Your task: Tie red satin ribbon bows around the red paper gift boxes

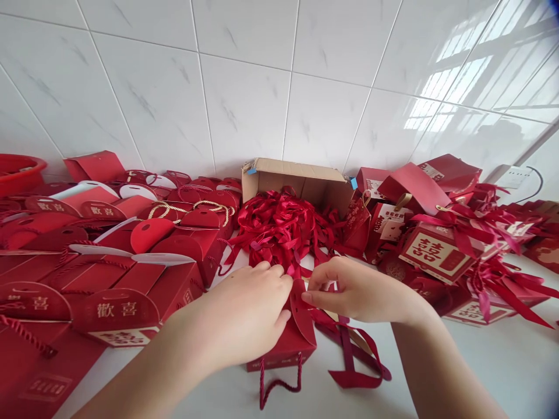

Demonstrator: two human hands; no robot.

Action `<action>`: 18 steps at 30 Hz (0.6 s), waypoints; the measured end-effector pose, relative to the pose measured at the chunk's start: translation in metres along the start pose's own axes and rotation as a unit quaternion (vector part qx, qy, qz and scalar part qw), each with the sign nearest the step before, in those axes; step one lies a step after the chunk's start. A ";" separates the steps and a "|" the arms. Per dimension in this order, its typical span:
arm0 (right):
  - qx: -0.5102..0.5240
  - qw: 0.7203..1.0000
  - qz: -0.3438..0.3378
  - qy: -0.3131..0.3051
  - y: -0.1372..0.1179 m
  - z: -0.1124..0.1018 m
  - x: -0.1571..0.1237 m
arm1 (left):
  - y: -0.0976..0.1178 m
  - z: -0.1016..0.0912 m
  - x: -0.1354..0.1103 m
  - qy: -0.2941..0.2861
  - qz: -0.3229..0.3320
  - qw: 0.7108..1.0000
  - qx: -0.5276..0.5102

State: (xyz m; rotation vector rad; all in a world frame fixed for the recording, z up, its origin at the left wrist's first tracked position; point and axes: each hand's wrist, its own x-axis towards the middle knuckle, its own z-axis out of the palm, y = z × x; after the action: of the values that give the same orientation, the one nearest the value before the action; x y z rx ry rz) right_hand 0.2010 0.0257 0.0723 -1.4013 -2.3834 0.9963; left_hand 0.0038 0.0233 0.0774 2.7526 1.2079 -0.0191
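A small red gift box (292,347) with a rounded top flap and a twisted cord handle (283,385) stands on the white table in front of me. My left hand (248,305) is closed over its left side and top, the fingertips curled and partly hidden. From the right, my right hand (349,288) pinches the edge of the punched flap (300,302) between bent fingers and thumb. Loose dark red ribbon (356,378) lies on the table below that hand.
A cardboard carton (301,169) on its side spills a heap of red ribbons (283,224). Rows of red gift boxes (122,297) fill the left. Ribboned boxes (441,250) are piled at right. A red basin (20,173) sits far left; a tiled wall (244,105) stands behind.
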 end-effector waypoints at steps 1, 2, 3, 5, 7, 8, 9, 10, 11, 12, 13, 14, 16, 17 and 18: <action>-0.001 1.000 -0.001 -0.001 0.000 0.000 0.000 | 0.001 0.000 0.000 0.000 -0.001 1.000 0.000; -0.003 1.000 -0.003 -0.003 0.000 0.000 0.001 | 0.001 -0.001 0.000 0.001 -0.002 1.000 0.000; -0.006 1.000 -0.005 -0.003 0.000 0.001 0.001 | 0.001 -0.001 0.001 0.000 -0.004 1.000 0.001; -0.011 1.000 -0.008 0.001 0.001 0.001 0.001 | 0.002 -0.002 0.001 -0.004 -0.006 1.000 0.001; -0.007 1.000 -0.011 0.006 0.002 0.001 0.001 | 0.002 -0.002 0.002 -0.011 -0.007 1.000 0.002; -0.004 1.000 -0.013 0.009 0.002 0.000 0.000 | 0.002 -0.002 0.002 -0.014 -0.007 1.000 0.004; -0.001 1.000 -0.013 0.010 0.002 0.000 -0.001 | 0.002 -0.002 0.003 -0.015 -0.007 1.000 0.007; 0.000 1.000 -0.013 0.009 0.002 0.000 -0.001 | 0.002 -0.001 0.003 -0.016 -0.007 1.000 0.008; 0.000 1.000 -0.013 0.008 0.002 0.000 -0.001 | 0.002 -0.001 0.003 -0.018 -0.007 1.000 0.009; 0.002 1.000 -0.014 0.010 0.001 0.000 -0.002 | 0.003 -0.001 0.003 -0.020 -0.008 1.000 0.008; 0.005 1.000 -0.017 0.016 0.000 0.001 -0.002 | 0.003 -0.001 0.003 -0.023 -0.010 1.000 0.006; 0.009 0.999 -0.022 0.026 -0.001 0.001 -0.001 | 0.003 -0.002 0.003 -0.027 -0.012 1.000 0.004; 0.015 0.998 -0.031 0.052 -0.002 0.001 -0.001 | 0.004 -0.003 0.003 -0.037 -0.018 0.999 -0.001; 0.017 0.998 -0.031 0.061 -0.002 0.002 -0.001 | 0.004 -0.003 0.003 -0.039 -0.020 0.999 -0.003; 0.016 0.998 -0.027 0.060 -0.002 0.002 -0.001 | 0.004 -0.004 0.003 -0.040 -0.019 0.999 -0.004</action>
State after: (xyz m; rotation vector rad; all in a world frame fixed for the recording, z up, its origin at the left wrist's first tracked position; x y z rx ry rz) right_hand 0.1991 0.0237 0.0722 -1.3386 -2.2957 0.9054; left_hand 0.0086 0.0232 0.0813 2.6934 1.2368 -0.1274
